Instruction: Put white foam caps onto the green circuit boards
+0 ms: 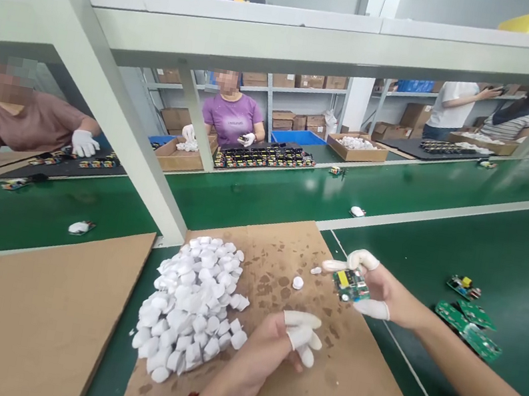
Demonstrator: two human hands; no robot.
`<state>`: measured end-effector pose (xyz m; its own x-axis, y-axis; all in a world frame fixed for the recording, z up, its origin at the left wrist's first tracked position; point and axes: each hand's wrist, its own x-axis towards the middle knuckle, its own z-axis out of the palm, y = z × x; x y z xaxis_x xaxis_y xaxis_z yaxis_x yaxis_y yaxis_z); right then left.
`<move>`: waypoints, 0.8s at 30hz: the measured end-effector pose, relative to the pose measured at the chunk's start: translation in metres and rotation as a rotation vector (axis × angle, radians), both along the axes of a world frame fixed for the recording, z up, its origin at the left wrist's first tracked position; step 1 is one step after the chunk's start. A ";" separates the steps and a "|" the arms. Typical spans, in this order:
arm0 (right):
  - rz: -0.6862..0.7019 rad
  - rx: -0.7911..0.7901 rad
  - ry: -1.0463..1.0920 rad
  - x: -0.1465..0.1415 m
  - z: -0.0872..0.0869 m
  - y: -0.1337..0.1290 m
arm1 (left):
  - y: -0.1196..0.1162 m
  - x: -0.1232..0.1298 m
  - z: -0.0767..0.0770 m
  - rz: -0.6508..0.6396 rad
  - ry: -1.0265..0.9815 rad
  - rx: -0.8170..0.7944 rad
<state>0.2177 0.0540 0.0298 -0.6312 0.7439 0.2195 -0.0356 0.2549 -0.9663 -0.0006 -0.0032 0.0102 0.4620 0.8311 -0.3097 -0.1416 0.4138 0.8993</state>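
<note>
Right of frame centre, our right hand (pixel 383 290) pinches a circuit board (pixel 350 285); our left hand (pixel 283 343) hangs half-curled. Holding anything? We can't tell. Board-handling, it seems; next move likely calls for steadiness.

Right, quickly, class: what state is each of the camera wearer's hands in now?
Left hand: fingers partly curled above the cardboard; whether it grips anything cannot be told.
Right hand: closed on a circuit board, held in the fingers.
</note>
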 end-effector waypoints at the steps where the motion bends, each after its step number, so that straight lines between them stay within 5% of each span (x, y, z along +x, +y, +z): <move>1: 0.032 -0.013 0.020 -0.011 0.002 -0.003 | 0.000 0.000 0.001 0.007 -0.067 0.025; 5: 0.151 0.042 -0.099 -0.040 0.006 -0.003 | 0.001 0.001 0.004 0.112 -0.316 0.100; 9: 0.251 0.194 -0.156 -0.042 0.002 0.018 | 0.000 0.001 0.003 0.161 -0.135 0.022; 14: -0.177 0.450 -0.454 -0.043 -0.021 0.039 | -0.005 -0.002 0.001 -0.393 0.285 -0.012; 19: -0.110 0.543 -0.588 -0.059 -0.038 0.028 | 0.002 -0.007 0.001 -1.002 0.280 0.415; 24: 0.102 0.533 -0.531 -0.081 -0.020 0.001 | 0.002 -0.006 -0.008 -1.119 0.288 0.565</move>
